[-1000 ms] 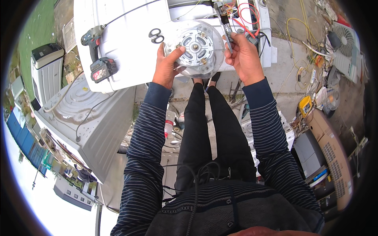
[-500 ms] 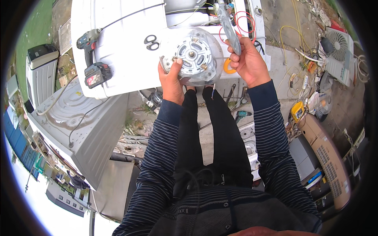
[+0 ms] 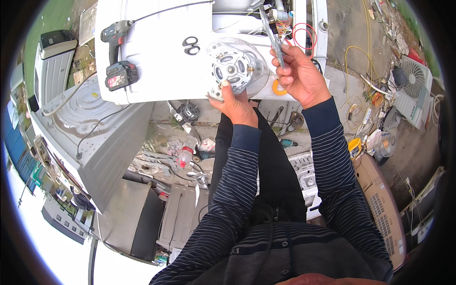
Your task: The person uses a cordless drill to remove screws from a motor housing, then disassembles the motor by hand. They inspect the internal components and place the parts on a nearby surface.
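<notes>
A round silver motor (image 3: 231,65) with a slotted face and a central shaft is held near the front edge of a white appliance casing (image 3: 161,71). My left hand (image 3: 237,108) is closed on its lower edge, thumb on the front face and other fingers mostly hidden behind. My right hand (image 3: 301,76) pinches a long, narrow grey plate (image 3: 272,35), seen nearly edge-on and slanting away to the upper left, apart from the motor. Part of a clear plastic cover (image 3: 260,69) shows behind the motor's right side.
On the casing lie a cordless drill (image 3: 116,54), black-handled scissors (image 3: 191,45) and an orange tape roll (image 3: 279,87). Coloured wires (image 3: 285,31) show in an opening. A plastic bottle (image 3: 185,152) lies below. A fan unit (image 3: 412,75) and a beige casing (image 3: 380,204) stand right.
My left hand has shifted from the motor's left side to beneath it, and the motor has turned. The grey plate has rotated in my right hand from broad face to nearly edge-on.
</notes>
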`<state>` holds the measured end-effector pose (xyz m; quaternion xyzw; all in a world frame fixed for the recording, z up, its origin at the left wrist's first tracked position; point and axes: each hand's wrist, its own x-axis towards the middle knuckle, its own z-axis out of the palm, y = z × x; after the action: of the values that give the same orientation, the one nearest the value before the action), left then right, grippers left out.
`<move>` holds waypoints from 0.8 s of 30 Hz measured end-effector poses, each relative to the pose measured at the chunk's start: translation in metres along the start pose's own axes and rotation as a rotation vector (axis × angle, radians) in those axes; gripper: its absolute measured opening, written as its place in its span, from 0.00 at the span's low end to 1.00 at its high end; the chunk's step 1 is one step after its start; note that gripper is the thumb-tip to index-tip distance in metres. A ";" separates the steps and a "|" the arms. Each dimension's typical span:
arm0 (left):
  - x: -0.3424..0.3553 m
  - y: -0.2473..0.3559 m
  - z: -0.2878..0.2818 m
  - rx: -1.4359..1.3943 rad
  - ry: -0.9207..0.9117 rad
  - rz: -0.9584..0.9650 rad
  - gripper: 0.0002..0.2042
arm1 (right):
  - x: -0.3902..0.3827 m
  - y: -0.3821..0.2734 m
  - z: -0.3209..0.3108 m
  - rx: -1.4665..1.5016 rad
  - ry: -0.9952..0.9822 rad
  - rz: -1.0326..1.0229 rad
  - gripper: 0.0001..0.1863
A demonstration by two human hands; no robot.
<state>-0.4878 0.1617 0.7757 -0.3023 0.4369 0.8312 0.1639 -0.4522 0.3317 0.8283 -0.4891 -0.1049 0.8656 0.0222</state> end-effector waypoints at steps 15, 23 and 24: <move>-0.013 0.025 -0.005 0.613 0.116 -0.188 0.57 | -0.032 0.073 0.027 -0.389 0.336 -0.245 0.15; 0.008 0.045 -0.005 1.195 -0.136 0.286 0.53 | -0.033 0.068 0.037 -0.385 0.407 -0.308 0.16; 0.010 0.048 -0.005 1.202 -0.177 0.296 0.52 | -0.033 0.068 0.039 -0.382 0.402 -0.304 0.16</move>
<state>-0.5194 0.1306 0.7978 -0.0234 0.8501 0.4758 0.2244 -0.4633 0.2540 0.8618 -0.6245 -0.3308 0.7030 0.0794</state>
